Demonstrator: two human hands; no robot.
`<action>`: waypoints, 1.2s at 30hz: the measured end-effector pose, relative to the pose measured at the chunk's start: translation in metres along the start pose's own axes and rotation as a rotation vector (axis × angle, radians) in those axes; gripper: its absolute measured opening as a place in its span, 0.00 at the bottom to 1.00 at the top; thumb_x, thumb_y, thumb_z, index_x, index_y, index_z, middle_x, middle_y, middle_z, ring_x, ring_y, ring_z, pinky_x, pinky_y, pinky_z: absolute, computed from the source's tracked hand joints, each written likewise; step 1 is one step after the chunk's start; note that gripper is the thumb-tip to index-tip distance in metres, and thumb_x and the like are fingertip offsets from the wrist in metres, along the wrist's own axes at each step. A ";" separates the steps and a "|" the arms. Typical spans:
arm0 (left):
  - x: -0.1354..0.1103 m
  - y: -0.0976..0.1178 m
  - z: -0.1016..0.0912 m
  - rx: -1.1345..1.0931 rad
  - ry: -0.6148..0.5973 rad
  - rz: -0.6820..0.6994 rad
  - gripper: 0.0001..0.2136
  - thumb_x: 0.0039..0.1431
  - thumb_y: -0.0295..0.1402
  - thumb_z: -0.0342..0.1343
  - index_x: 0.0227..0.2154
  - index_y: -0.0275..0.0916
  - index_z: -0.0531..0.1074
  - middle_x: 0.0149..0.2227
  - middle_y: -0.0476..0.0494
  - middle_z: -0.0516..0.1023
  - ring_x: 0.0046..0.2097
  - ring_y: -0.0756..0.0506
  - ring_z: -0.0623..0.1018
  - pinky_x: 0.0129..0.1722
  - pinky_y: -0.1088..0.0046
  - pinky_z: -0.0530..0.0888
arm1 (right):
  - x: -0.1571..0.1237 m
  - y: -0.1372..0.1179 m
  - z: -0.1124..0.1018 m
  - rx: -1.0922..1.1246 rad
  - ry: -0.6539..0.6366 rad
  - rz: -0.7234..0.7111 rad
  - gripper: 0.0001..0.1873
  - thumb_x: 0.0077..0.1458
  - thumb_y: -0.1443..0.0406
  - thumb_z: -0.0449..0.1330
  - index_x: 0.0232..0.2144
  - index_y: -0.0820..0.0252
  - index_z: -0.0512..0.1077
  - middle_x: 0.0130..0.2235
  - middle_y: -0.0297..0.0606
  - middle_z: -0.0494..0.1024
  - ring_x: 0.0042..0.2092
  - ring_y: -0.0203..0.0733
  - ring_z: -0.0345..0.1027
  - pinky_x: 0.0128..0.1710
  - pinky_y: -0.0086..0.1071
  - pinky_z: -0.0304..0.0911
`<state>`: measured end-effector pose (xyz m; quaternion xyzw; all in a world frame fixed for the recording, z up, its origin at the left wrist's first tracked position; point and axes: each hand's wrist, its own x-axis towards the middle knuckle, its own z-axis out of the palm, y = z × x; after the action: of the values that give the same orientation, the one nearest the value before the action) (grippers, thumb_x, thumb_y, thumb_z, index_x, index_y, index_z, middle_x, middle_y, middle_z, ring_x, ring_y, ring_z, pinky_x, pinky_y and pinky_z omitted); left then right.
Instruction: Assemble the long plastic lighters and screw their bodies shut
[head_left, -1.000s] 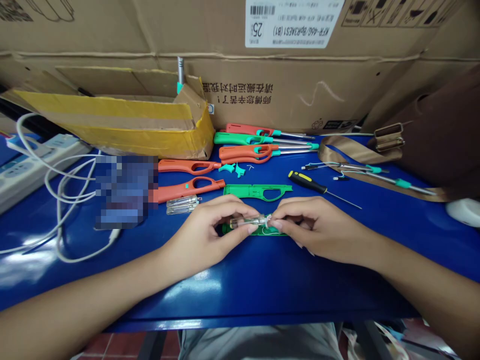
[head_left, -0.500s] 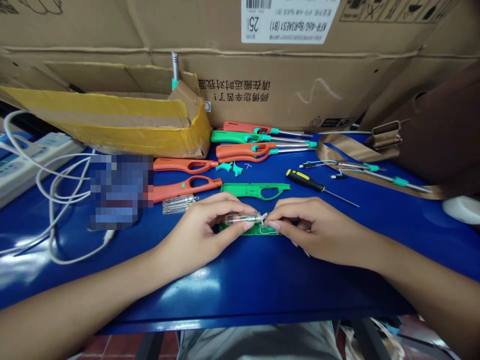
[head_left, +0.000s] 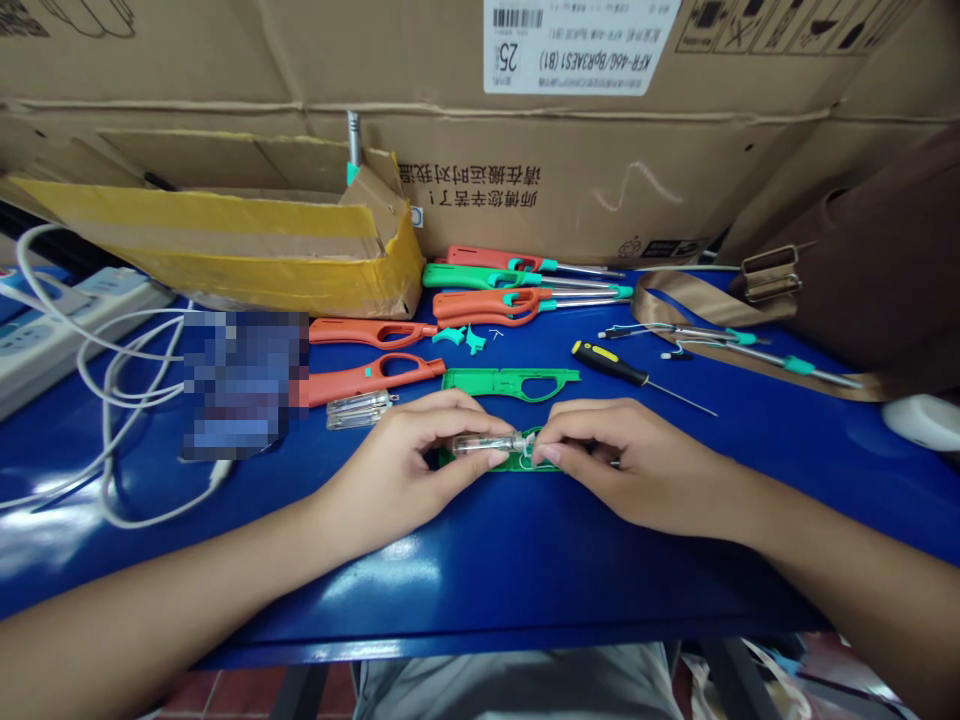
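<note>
My left hand (head_left: 435, 440) is closed around a clear lighter fuel tank (head_left: 480, 443), thumb in front and fingers behind. The tank lies sideways over a green lighter shell half (head_left: 517, 464) on the table. At the tank's right end, my right hand (head_left: 607, 450) pinches at a small white fitting (head_left: 527, 447) with a thin pale tube or wire; the fingertips hide exactly what is gripped. Just behind my hands lies another green shell half (head_left: 510, 382), hollow side up. More clear tanks (head_left: 360, 408) rest left of my left hand.
Orange shell pieces (head_left: 367, 380), teal triggers (head_left: 474, 341) and several assembled lighters (head_left: 487, 305) lie behind. A yellow-black screwdriver (head_left: 611, 362) and metal lighter nozzles (head_left: 772, 356) are at right. A yellow-taped carton (head_left: 300, 255) and white cables (head_left: 105, 440) occupy the left.
The clear tank has rolled or tilted slightly in my left hand. My right fingertips have shifted a little at the tank's end. The other things lie as before.
</note>
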<state>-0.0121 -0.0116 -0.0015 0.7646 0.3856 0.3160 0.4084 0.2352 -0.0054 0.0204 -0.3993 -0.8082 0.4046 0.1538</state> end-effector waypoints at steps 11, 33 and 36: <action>0.000 0.003 0.000 0.004 -0.008 0.046 0.09 0.64 0.28 0.63 0.45 0.39 0.83 0.39 0.46 0.79 0.38 0.50 0.79 0.38 0.76 0.75 | -0.002 0.000 0.000 -0.020 -0.007 -0.076 0.13 0.68 0.66 0.53 0.33 0.61 0.75 0.33 0.33 0.75 0.32 0.33 0.65 0.33 0.29 0.58; -0.001 0.005 0.003 0.071 0.036 0.081 0.08 0.63 0.26 0.63 0.44 0.38 0.83 0.37 0.47 0.80 0.37 0.52 0.79 0.38 0.79 0.75 | -0.001 0.002 0.004 0.010 0.032 -0.032 0.13 0.66 0.66 0.56 0.30 0.61 0.76 0.28 0.30 0.72 0.28 0.30 0.60 0.26 0.28 0.54; 0.000 0.005 0.004 0.090 0.087 0.066 0.08 0.63 0.28 0.64 0.44 0.39 0.83 0.38 0.47 0.81 0.37 0.52 0.80 0.37 0.79 0.76 | 0.002 0.003 0.005 0.101 0.119 0.044 0.10 0.64 0.64 0.59 0.33 0.60 0.78 0.25 0.28 0.67 0.25 0.30 0.56 0.23 0.27 0.51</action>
<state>-0.0074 -0.0153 0.0010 0.7801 0.3914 0.3444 0.3458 0.2330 -0.0054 0.0148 -0.4320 -0.7672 0.4237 0.2128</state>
